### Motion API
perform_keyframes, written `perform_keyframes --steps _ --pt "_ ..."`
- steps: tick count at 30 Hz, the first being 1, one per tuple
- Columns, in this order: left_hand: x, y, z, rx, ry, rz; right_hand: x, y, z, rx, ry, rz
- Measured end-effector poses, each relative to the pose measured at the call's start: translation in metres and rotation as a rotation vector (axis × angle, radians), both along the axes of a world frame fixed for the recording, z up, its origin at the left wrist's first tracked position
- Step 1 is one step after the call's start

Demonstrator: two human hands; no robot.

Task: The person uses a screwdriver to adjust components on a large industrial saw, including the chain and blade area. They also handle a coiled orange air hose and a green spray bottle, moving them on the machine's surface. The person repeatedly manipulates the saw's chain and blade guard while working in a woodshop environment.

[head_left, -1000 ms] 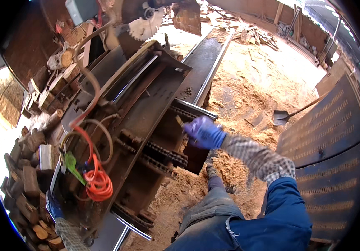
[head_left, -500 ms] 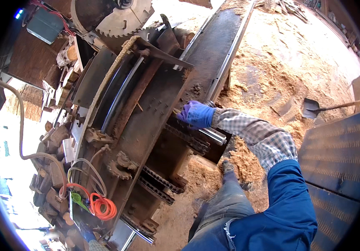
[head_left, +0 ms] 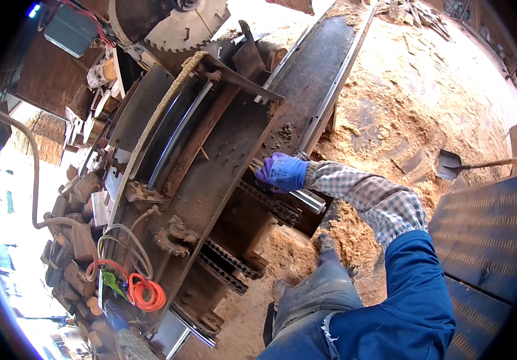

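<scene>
My right hand (head_left: 284,172), in a purple and blue glove, is closed at the near edge of a brown steel machine frame (head_left: 221,156). A small metal part pokes out past its fingers, too hidden to name. Just below this hand runs a shiny metal bar (head_left: 309,201), beside a drive chain (head_left: 270,203). My left hand (head_left: 115,316), in a blue glove, is low at the frame's left end, below a coil of orange hose (head_left: 145,294). Its fingers are too small and dim to read. A toothed sprocket (head_left: 174,237) sits on the frame between the hands.
A large circular saw blade (head_left: 189,27) stands at the top. Stacked firewood (head_left: 69,240) lies beyond the machine on the left. A long steel bed (head_left: 312,72) runs away from me. Sawdust (head_left: 402,114) covers the floor, with a shovel (head_left: 449,164) near louvred metal panels (head_left: 486,228).
My left hand has come farther up into view at the lower left. My right hand stays at the same place on the frame, its fingers slightly shifted. The view has tilted a little.
</scene>
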State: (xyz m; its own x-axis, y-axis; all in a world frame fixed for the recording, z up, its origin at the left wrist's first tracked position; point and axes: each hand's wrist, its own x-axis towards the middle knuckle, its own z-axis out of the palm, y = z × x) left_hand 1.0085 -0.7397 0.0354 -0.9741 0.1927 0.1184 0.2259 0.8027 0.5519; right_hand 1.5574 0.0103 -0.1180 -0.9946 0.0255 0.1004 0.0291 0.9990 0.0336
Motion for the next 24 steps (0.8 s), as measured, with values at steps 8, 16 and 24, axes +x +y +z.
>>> perform_keyframes --steps 8,16,24 --pt "-0.143 0.037 -0.031 0.208 -0.017 -0.258 0.023 -0.051 0.017 0.035 0.213 -0.141" --pt "-0.215 0.07 -0.063 0.007 0.148 -0.568 0.161 -0.234 0.048 -0.302 0.306 -0.546" --pt "-0.115 0.104 -0.025 -0.295 0.496 -0.212 0.18 -0.318 0.077 -0.361 0.359 -0.56"
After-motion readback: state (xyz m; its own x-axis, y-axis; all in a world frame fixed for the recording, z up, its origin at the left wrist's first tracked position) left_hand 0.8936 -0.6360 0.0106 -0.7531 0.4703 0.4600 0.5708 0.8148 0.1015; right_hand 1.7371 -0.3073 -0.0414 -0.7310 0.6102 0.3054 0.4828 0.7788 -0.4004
